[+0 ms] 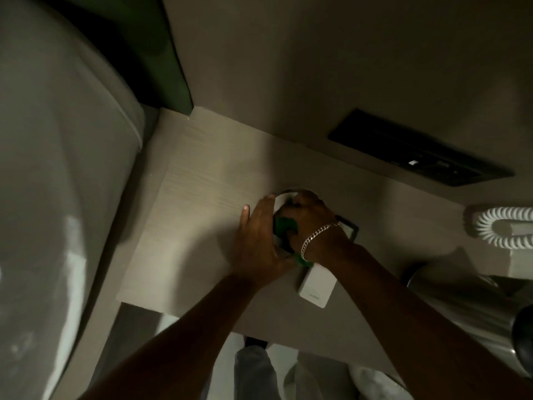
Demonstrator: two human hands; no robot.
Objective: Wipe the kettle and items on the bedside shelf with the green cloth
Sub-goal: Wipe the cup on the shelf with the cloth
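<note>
Two hands meet over a round white cup [284, 195] on the pale wood bedside shelf [202, 180]. Right hand [310, 219], chain bracelet [317, 236] at the wrist, bunches the green cloth [284, 225] down into the cup's dark mouth; nothing else visible inside. Left hand [259, 235] cups the cup's left wall, fingers spread flat. Cloth crumpled, bright green, no clear long axis. White box [315, 287] lies just beside. Steel kettle [473, 310] sits at right, blurred.
</note>
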